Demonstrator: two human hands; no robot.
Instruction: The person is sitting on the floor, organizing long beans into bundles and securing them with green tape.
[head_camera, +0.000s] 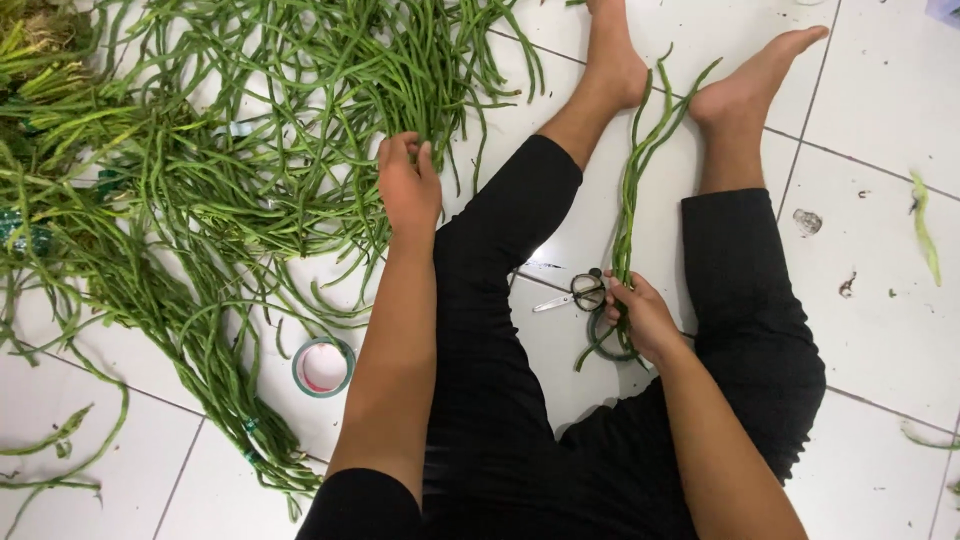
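A big heap of long green beans (200, 170) lies spread over the white tiled floor at the left. My left hand (408, 185) reaches into its right edge, fingers curled on some beans. My right hand (640, 318) sits between my legs, closed around a small bundle of long beans (632, 190) that stretches away toward my feet. A pair of scissors (575, 292) lies on the floor just left of that hand, touching or nearly touching the bundle.
A roll of green tape (323, 367) lies on the floor by my left forearm. My legs in black trousers (500, 330) are stretched out, bare feet at the top. Stray bean scraps (925, 225) lie at the right and lower left.
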